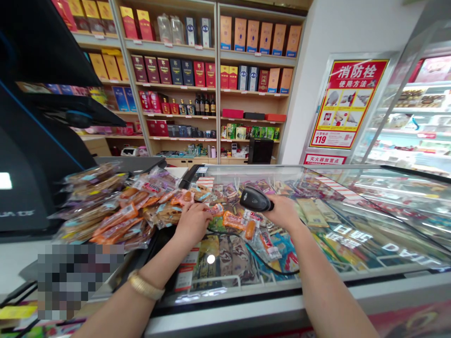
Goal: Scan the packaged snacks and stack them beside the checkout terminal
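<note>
In my right hand point(283, 212) is a black barcode scanner point(254, 199), its head pointing left above the glass freezer lid point(282, 174). My left hand point(193, 222), with a gold bracelet on its wrist, has its fingers closed on a small wrapped sausage point(216, 209); the fingertips are partly hidden. Right of that hand, several loose wrapped sausages point(234, 220) lie on the glass below the scanner. To its left is a large heap of wrapped snacks point(116, 223), some orange, some brown in clear bags. The scanner's black cable point(259, 257) curves across the lid.
A dark checkout machine point(31, 155) stands at the left beside the heap. Under the glass are frozen goods point(232, 263). Shelves of boxed bottles point(176, 70) line the back wall. A red fire-hydrant sign point(350, 103) hangs at the right, near a lit display fridge point(419, 112).
</note>
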`<control>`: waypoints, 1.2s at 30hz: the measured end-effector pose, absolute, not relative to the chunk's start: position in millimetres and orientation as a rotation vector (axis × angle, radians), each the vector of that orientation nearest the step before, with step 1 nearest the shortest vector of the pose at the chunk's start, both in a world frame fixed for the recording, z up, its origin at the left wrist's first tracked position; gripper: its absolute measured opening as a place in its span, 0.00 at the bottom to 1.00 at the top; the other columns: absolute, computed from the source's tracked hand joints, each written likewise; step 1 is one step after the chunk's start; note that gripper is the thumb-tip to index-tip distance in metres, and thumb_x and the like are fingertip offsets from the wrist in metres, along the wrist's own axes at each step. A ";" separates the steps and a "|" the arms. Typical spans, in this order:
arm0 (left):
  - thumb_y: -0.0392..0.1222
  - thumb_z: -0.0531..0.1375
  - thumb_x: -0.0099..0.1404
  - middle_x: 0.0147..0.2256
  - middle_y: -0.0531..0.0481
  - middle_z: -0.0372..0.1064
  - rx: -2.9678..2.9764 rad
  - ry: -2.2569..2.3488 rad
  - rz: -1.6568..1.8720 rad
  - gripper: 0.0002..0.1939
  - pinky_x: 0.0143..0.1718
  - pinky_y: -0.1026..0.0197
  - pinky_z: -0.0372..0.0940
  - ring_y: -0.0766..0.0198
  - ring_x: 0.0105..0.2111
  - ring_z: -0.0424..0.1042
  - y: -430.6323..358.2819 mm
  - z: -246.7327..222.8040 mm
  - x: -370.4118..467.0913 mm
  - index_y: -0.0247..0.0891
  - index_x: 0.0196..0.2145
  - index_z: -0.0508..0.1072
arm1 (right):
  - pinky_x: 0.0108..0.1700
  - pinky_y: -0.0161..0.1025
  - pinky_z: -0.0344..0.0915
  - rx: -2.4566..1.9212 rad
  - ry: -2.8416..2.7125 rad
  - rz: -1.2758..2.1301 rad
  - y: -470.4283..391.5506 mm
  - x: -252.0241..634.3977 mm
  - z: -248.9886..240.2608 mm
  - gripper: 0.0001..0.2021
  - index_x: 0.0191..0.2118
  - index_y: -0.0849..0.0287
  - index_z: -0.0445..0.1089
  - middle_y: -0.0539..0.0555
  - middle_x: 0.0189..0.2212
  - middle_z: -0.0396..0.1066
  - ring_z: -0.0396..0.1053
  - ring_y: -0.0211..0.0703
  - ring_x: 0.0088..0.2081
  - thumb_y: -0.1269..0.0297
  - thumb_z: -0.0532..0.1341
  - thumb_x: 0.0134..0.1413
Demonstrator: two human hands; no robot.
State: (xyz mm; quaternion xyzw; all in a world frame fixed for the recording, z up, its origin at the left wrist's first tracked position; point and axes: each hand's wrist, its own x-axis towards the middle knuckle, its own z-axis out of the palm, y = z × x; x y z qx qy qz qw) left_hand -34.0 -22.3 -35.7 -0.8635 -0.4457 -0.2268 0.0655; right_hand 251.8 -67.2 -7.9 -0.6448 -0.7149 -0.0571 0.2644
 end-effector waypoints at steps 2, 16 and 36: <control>0.32 0.56 0.60 0.42 0.43 0.72 -2.653 -1.350 -0.765 0.14 0.50 0.46 0.64 0.53 0.44 0.70 -22.4 -34.5 -34.3 0.43 0.28 0.80 | 0.35 0.34 0.62 -1.706 -1.983 -0.095 -69.4 248.1 -6.2 0.09 0.37 0.50 0.77 0.51 0.34 0.79 0.75 0.46 0.38 0.62 0.64 0.48; 0.27 0.51 0.61 0.46 0.44 0.69 -2.751 -1.038 -1.043 0.18 0.51 0.49 0.67 0.55 0.48 0.69 -24.6 -38.1 -33.8 0.40 0.32 0.79 | 0.38 0.34 0.62 -1.630 -2.142 -0.061 -73.3 233.4 -3.9 0.10 0.38 0.49 0.77 0.51 0.34 0.79 0.75 0.46 0.39 0.63 0.63 0.48; 0.30 0.52 0.62 0.52 0.42 0.71 -2.833 -1.044 -1.015 0.23 0.56 0.49 0.63 0.56 0.53 0.69 -34.9 -30.9 -28.9 0.40 0.53 0.72 | 0.35 0.35 0.62 -1.662 -1.864 -0.256 -67.2 247.9 -11.4 0.11 0.39 0.52 0.77 0.53 0.35 0.79 0.75 0.48 0.38 0.60 0.64 0.47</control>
